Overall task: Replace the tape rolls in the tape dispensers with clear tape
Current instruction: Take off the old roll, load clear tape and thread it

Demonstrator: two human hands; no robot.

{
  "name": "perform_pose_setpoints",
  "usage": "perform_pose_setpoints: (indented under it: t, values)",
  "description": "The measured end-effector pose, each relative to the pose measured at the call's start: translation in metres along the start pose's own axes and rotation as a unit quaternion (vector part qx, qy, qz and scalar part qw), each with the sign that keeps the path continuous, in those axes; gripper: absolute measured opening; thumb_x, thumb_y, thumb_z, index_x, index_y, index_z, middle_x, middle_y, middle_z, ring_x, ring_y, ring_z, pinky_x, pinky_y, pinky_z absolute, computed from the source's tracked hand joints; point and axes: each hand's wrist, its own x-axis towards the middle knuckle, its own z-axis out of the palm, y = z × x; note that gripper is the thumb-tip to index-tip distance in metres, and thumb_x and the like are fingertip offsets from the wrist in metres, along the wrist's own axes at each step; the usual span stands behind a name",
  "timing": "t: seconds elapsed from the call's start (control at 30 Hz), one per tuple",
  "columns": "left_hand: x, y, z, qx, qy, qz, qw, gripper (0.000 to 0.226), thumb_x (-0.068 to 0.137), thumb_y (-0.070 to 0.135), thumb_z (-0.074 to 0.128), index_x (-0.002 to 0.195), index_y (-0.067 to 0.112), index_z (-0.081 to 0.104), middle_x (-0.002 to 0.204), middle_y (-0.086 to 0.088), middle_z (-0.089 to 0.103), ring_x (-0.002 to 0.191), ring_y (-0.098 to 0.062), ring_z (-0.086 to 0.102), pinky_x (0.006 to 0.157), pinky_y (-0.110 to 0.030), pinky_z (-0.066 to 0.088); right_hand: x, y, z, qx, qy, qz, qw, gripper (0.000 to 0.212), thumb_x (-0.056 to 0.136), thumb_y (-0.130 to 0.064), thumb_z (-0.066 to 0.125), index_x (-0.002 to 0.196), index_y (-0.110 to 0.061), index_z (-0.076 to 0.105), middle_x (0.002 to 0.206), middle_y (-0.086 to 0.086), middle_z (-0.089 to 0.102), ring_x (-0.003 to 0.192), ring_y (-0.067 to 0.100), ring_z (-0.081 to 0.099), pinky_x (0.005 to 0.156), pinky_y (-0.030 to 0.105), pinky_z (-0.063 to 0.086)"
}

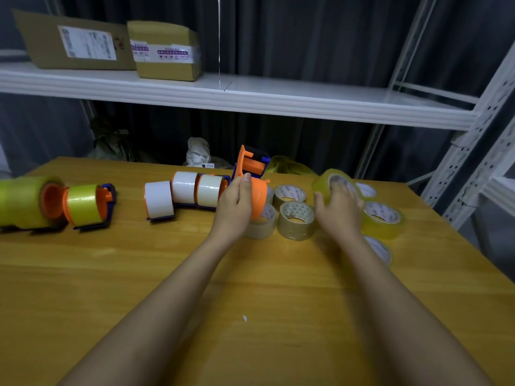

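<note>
My left hand [235,203] grips an orange and blue tape dispenser [252,171] by its bare orange hub, held tilted above the wooden table [139,274]. Just to the right, my right hand [338,203] holds a roll of clear yellowish tape [324,181] lifted off the table, fingers in its core. Three dispensers loaded with white tape [185,195] lie in a row left of my left hand. Two dispensers with clear tape [80,203] lie at the far left.
Brown tape rolls [296,221] lie between my hands, and more clear rolls [383,220] sit at the right near the table edge. A white metal shelf [250,98] with cardboard boxes [164,51] hangs above the table's back. A rack upright [473,162] stands at the right.
</note>
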Motion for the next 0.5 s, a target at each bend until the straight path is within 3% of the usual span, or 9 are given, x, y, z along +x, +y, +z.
perform_pose_setpoints:
  t: [0.1,0.2,0.3,0.4,0.5]
  values:
    - [-0.002,0.002,-0.004,-0.013,0.001,-0.016,1.0,0.04,0.104,0.032,0.027,0.084,0.007,0.051,0.068,-0.005,0.043,0.054,-0.001,0.043,0.054,-0.013,0.035,-0.002,-0.017,-0.008,0.165,0.011,-0.04,0.985,0.039,0.096,-0.034,0.051,0.121,-0.004,0.056,0.122,0.012,0.059,0.116,0.029,0.051,0.101,0.045,0.037]
    - [-0.005,0.001,-0.009,-0.034,0.012,-0.043,0.998,0.04,0.103,0.037,0.027,0.08,0.013,0.049,0.067,-0.004,0.045,0.057,-0.006,0.047,0.056,-0.018,0.037,-0.012,-0.036,-0.011,0.284,-0.011,-0.055,0.957,0.039,0.094,-0.037,0.052,0.114,-0.004,0.061,0.116,0.016,0.061,0.1,0.018,0.052,0.087,0.039,0.043]
    - [-0.01,0.0,-0.017,-0.051,0.029,-0.063,0.996,0.045,0.103,0.039,0.027,0.086,0.006,0.053,0.071,-0.009,0.048,0.063,-0.014,0.049,0.06,-0.026,0.038,-0.029,-0.057,-0.012,0.361,-0.029,-0.06,0.93,0.013,0.097,-0.026,0.056,0.093,-0.014,0.06,0.09,0.004,0.061,0.08,0.012,0.051,0.072,0.029,0.038]
    - [-0.016,0.003,-0.025,-0.079,0.037,-0.075,0.993,0.043,0.103,0.038,0.027,0.089,0.009,0.054,0.075,-0.01,0.051,0.068,-0.015,0.052,0.063,-0.026,0.041,-0.045,-0.076,-0.017,0.453,-0.038,-0.042,0.89,0.014,0.094,-0.031,0.055,0.085,-0.022,0.059,0.078,-0.008,0.06,0.075,0.008,0.056,0.068,0.027,0.044]
    - [-0.02,0.001,-0.037,-0.099,0.049,-0.079,0.991,0.04,0.103,0.039,0.026,0.085,0.017,0.055,0.074,-0.003,0.056,0.064,-0.005,0.056,0.06,-0.017,0.044,-0.058,-0.095,-0.015,0.541,-0.064,-0.014,0.838,0.017,0.098,-0.024,0.053,0.085,-0.017,0.059,0.066,-0.015,0.061,0.066,-0.006,0.056,0.062,0.013,0.043]
